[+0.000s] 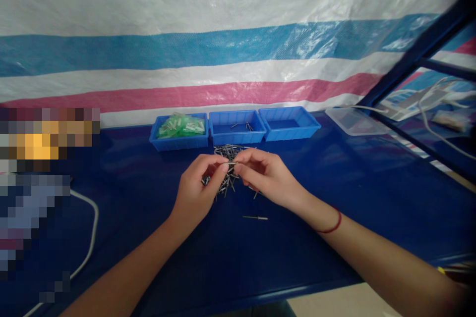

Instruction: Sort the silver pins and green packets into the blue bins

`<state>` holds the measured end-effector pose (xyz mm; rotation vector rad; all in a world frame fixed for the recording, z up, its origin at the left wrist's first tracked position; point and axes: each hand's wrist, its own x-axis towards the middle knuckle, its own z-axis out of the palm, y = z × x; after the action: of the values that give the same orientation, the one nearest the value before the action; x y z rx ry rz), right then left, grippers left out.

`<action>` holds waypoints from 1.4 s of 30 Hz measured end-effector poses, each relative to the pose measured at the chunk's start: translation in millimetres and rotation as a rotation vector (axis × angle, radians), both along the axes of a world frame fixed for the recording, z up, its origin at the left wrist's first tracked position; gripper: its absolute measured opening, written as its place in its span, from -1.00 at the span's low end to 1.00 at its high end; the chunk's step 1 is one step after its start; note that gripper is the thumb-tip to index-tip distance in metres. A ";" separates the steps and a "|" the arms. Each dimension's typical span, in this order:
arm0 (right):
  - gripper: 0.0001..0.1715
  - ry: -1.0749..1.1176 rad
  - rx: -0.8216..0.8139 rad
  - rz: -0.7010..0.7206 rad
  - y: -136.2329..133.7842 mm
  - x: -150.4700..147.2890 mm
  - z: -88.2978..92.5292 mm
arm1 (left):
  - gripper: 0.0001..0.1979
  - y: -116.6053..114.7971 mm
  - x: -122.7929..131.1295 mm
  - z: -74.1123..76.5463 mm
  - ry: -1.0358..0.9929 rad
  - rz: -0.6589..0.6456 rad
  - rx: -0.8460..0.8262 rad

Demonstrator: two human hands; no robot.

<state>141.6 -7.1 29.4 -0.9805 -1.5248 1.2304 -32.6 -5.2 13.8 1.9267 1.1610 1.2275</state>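
Note:
Between my two hands a blind rivet [231, 163] lies level, pinched at its ends by the fingertips. My left hand [201, 178] grips its left end with thumb and forefinger, and my right hand [266, 176] does the same at the right end. Under and behind the fingers spreads a loose pile of metal blind rivets [227, 185], partly hidden by both hands. One single rivet [255, 217] with a thin pin and thicker body rests on the blue table nearer to me.
Behind the pile stand three blue bins in a row: the left bin [178, 144] holds green-and-clear plastic packets [182, 125], the middle bin [238, 134] a few rivets, the right bin [292, 131] nothing visible. A clear plastic lid [355, 121] lies right; a white cable [95, 218] runs left.

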 end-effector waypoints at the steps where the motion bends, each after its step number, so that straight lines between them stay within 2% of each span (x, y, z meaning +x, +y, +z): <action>1: -0.83 -0.002 0.039 -0.044 -0.7 -0.3 -1.5 | -0.87 0.3 -0.4 -1.5 0.009 -0.005 -0.004; 5: -0.90 -0.117 0.222 -0.153 -5.7 0.8 -3.8 | -0.87 0.6 -0.7 -4.2 0.035 -0.051 -0.019; 9: -0.95 -0.241 0.393 -0.148 -11.1 3.0 0.4 | -0.88 0.1 0.8 0.1 0.069 -0.120 0.043; 11: -0.86 -0.271 0.386 -0.118 -10.4 4.0 1.6 | -0.86 -0.4 2.1 2.6 0.105 -0.144 0.059; 14: -0.80 -0.156 0.251 -0.152 -0.4 7.3 -0.6 | -0.84 -1.2 4.1 3.8 0.135 -0.093 0.035; 17: -0.76 -0.006 0.184 -0.349 20.7 15.4 -5.5 | -0.76 -1.6 5.5 3.2 0.140 -0.025 0.023; 19: -0.73 0.005 0.220 -0.493 37.2 22.9 -8.4 | -0.75 -1.4 6.2 2.6 0.173 -0.041 0.050; 20: -0.71 -0.017 0.238 -0.520 44.8 26.7 -9.6 | -0.77 -1.2 6.5 2.2 0.204 -0.058 0.072; 25: -0.56 -0.251 0.317 -0.428 62.3 38.8 -13.9 | -0.80 -0.1 6.0 -2.5 0.439 -0.133 0.218; 31: -0.65 -0.344 0.337 -0.429 47.6 38.6 -12.9 | -0.76 1.5 4.0 -8.0 0.754 -0.127 0.325; 37: -0.69 -0.339 0.343 -0.330 36.5 29.9 -9.8 | -0.75 4.6 12.4 -8.3 0.856 -0.085 0.428; 42: -0.72 -0.357 0.372 -0.279 32.2 26.9 -10.5 | -0.86 4.7 15.4 -10.0 0.871 -0.097 0.449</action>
<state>168.5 25.0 18.9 -1.1519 -1.7387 0.5672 -17.2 -0.5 3.8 2.9772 1.2110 0.6017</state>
